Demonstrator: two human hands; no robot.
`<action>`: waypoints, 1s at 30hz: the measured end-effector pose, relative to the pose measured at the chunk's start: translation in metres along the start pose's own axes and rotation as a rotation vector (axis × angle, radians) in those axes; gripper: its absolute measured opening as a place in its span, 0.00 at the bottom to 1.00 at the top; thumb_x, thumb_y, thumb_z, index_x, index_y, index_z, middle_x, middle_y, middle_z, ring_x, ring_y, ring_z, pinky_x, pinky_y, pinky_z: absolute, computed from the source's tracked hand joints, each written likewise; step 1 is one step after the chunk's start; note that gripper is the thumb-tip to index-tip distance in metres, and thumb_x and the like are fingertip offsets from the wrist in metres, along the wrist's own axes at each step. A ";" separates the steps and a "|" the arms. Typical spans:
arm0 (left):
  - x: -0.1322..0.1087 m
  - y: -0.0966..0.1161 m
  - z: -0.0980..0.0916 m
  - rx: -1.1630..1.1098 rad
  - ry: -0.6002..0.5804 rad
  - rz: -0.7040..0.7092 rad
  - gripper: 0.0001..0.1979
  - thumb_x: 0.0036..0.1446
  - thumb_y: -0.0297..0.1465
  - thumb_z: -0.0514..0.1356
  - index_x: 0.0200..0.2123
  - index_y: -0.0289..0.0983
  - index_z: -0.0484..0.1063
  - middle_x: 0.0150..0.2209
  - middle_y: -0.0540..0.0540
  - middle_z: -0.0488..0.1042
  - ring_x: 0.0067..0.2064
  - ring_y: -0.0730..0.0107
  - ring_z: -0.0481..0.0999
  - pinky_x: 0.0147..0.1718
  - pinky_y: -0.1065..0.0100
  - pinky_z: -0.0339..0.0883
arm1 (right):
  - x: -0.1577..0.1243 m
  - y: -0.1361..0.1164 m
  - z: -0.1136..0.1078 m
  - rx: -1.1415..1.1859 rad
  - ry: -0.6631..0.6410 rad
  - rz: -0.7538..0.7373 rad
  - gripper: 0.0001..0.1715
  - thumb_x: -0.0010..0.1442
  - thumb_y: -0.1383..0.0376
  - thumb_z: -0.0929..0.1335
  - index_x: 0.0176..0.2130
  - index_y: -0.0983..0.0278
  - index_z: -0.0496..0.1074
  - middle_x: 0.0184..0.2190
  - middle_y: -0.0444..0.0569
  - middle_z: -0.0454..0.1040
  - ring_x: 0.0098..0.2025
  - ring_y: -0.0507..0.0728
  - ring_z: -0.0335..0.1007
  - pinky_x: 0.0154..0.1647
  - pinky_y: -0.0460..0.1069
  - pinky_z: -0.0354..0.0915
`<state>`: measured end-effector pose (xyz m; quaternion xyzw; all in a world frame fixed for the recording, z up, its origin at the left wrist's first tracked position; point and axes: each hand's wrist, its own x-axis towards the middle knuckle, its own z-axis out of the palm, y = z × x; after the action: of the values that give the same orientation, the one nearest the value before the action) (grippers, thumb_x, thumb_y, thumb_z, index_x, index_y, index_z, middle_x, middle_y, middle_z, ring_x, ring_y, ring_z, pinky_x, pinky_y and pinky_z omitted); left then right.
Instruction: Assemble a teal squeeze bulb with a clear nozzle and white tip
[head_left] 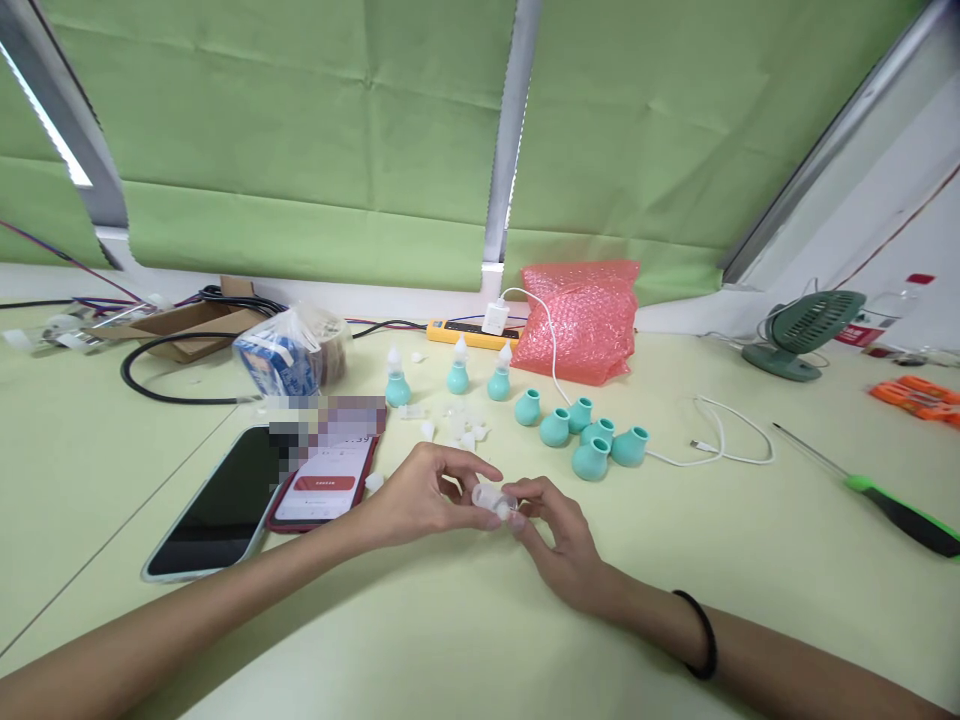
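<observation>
Over the near middle of the table, my left hand [420,497] grips a small clear plastic tube-like piece [489,497] between thumb and fingers. The fingertips of my right hand [561,548] pinch the right end of this same piece, partly hiding it. Just beyond lie several small translucent white plastic parts [468,440]. Several teal rubber bulbs [590,459] with open necks stand to the right of these. Farther back, three upright teal bulbs [397,389] carry clear pointed tops.
Two phones, one black-screened [217,505] and one lit [328,480], lie left of my hands. Behind are a plastic-wrapped pack [281,355], yellow power strip [446,333] and red bubble-wrap bag [577,325]. A white cable [739,460], screwdriver [896,515] and green fan [802,330] are rightward.
</observation>
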<state>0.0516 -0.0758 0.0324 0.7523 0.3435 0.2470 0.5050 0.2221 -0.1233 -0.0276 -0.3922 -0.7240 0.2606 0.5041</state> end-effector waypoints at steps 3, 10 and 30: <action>0.001 -0.002 0.000 -0.058 -0.034 -0.008 0.17 0.40 0.32 0.64 0.36 0.30 0.72 0.26 0.46 0.71 0.27 0.73 0.68 0.27 0.73 0.63 | 0.002 -0.002 -0.002 0.080 -0.034 0.088 0.06 0.56 0.64 0.62 0.36 0.63 0.63 0.29 0.46 0.67 0.30 0.51 0.64 0.30 0.47 0.64; 0.000 -0.004 0.000 -0.075 -0.118 -0.013 0.15 0.41 0.31 0.63 0.35 0.30 0.73 0.27 0.45 0.73 0.27 0.73 0.68 0.27 0.72 0.64 | 0.006 -0.007 -0.005 0.175 -0.157 0.223 0.09 0.55 0.60 0.63 0.30 0.64 0.63 0.22 0.43 0.64 0.25 0.50 0.60 0.27 0.46 0.59; -0.002 0.000 0.000 -0.048 -0.126 0.003 0.14 0.40 0.33 0.64 0.31 0.31 0.74 0.24 0.47 0.72 0.25 0.75 0.67 0.26 0.74 0.62 | 0.004 -0.003 -0.005 0.201 -0.172 0.210 0.11 0.53 0.59 0.65 0.28 0.65 0.68 0.23 0.45 0.68 0.26 0.51 0.63 0.29 0.46 0.59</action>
<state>0.0505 -0.0772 0.0318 0.7545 0.3039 0.2083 0.5431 0.2254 -0.1217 -0.0206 -0.3894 -0.6899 0.4156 0.4469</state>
